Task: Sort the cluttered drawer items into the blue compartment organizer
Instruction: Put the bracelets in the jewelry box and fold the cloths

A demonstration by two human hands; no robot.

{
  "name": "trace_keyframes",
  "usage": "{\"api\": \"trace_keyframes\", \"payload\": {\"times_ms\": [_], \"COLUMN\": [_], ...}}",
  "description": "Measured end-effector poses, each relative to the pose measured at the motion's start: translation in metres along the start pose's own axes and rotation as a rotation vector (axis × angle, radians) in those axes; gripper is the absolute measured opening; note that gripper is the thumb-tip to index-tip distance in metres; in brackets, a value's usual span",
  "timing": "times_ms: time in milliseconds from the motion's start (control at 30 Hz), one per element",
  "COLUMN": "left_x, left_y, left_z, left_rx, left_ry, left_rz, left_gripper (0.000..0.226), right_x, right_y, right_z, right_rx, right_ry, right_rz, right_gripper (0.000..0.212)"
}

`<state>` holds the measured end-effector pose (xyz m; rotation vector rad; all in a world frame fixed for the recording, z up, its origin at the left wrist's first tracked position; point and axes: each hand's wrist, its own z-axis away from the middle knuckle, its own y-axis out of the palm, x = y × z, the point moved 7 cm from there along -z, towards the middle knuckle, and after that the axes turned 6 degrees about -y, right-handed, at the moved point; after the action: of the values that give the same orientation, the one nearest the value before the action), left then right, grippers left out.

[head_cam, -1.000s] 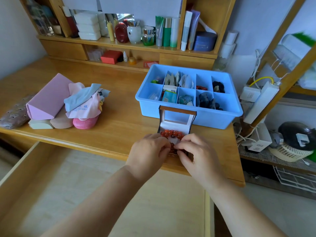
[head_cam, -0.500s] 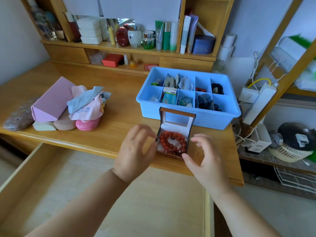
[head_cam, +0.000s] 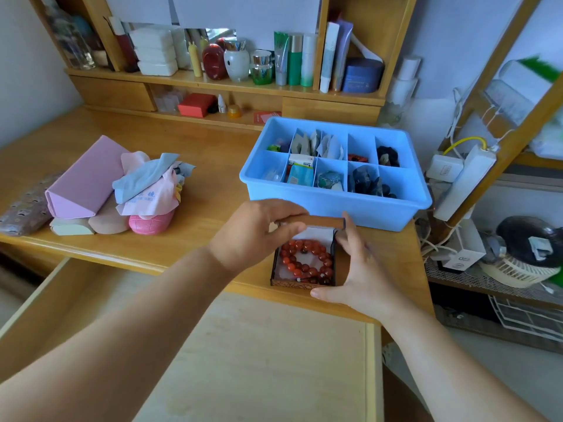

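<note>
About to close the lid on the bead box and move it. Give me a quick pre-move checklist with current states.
1. Left hand grips the lid: ok.
2. Right hand steadies the jewelry box at its side: ok.
3. Red bead bracelet lies fully inside the box, clear of the rim: ok.
4. Box sits wholly on the desk: ok, though near the front edge.
5. Blue organizer has a free compartment at front left: cannot tell, something pale lies there.
6. Box fits a compartment: cannot tell.

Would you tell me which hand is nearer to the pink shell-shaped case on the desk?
The left hand. It grips the jewelry box's lid, just right of the pink case; the right hand steadies the box's far side.
</note>
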<state>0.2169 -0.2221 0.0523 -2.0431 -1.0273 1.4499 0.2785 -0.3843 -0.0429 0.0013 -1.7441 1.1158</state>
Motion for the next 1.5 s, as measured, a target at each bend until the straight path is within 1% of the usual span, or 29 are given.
{"api": "trace_keyframes", "payload": {"times_ms": [100,200,267,333,400,433,500,567,600,667,733,800,867,933,1000,1067,1167,1300,1367,1500], "left_x": [-0.005,-0.007,-0.011,-0.010,-0.003,0.002,0.014,0.024,0.026,0.028,0.031,0.036,0.044,0.048,0.050,0.058,0.075,0.099,0.112,0.122], "left_y": [0.009,0.015,0.023,0.032,0.033,0.031,0.026,0.023,0.026,0.032,0.029,0.014,-0.006,-0.024,-0.031,-0.030,-0.030,-0.027,-0.026,-0.027], "left_z": [0.027,0.043,0.051,0.061,0.066,0.067,0.069,0.074,0.079,0.089,0.097,0.105,0.111,0.115,0.115,0.111,0.098,0.067,0.050,0.020], "left_rx": [-0.016,-0.052,-0.045,-0.005,-0.005,-0.024,-0.090,-0.150,-0.150,-0.128,-0.145,-0.230,-0.315,-0.361,-0.325,-0.253,-0.198,-0.096,-0.028,0.047], "left_ry": [0.031,0.052,0.119,0.139,0.085,0.043,-0.100,-0.257,-0.300,-0.310,-0.298,-0.291,-0.296,-0.248,-0.156,-0.131,-0.193,-0.280,-0.329,-0.331], "left_rz": [0.013,-0.081,-0.158,-0.180,-0.151,-0.131,-0.085,-0.062,-0.074,-0.073,-0.017,-0.017,-0.100,-0.252,-0.423,-0.536,-0.545,-0.584,-0.563,-0.609], "left_gripper": [0.027,0.032,0.029,0.025,0.030,0.037,0.055,0.066,0.068,0.072,0.070,0.056,0.041,0.031,0.027,0.035,0.043,0.052,0.052,0.047], "right_x": [0.002,0.005,0.004,0.003,0.003,0.003,0.003,0.001,0.001,0.004,0.012,0.023,0.037,0.053,0.068,0.078,0.081,0.077,0.075,0.078], "right_y": [0.000,-0.001,-0.002,-0.002,-0.002,-0.002,-0.002,-0.003,-0.003,0.002,0.012,0.026,0.043,0.062,0.079,0.089,0.093,0.093,0.092,0.091], "right_z": [0.001,0.002,0.003,0.005,0.007,0.008,0.009,0.010,0.010,0.010,0.004,-0.006,-0.021,-0.038,-0.053,-0.065,-0.074,-0.072,-0.072,-0.072], "right_rx": [0.003,0.024,0.034,0.053,0.073,0.079,0.077,0.052,0.039,0.021,0.020,0.039,0.068,0.088,0.066,0.006,-0.049,-0.004,0.016,0.012], "right_ry": [0.008,0.005,0.020,0.023,0.009,-0.002,-0.019,-0.019,-0.017,-0.017,-0.032,-0.056,-0.079,-0.104,-0.134,-0.158,-0.157,-0.208,-0.221,-0.224], "right_rz": [0.013,0.052,0.041,0.028,0.030,0.039,0.034,0.000,-0.003,0.013,0.017,0.037,0.070,0.096,0.118,0.128,0.129,0.193,0.202,0.206], "right_gripper": [0.135,0.134,0.133,0.132,0.131,0.129,0.126,0.124,0.123,0.116,0.111,0.114,0.116,0.113,0.104,0.093,0.082,0.073,0.071,0.068]}}
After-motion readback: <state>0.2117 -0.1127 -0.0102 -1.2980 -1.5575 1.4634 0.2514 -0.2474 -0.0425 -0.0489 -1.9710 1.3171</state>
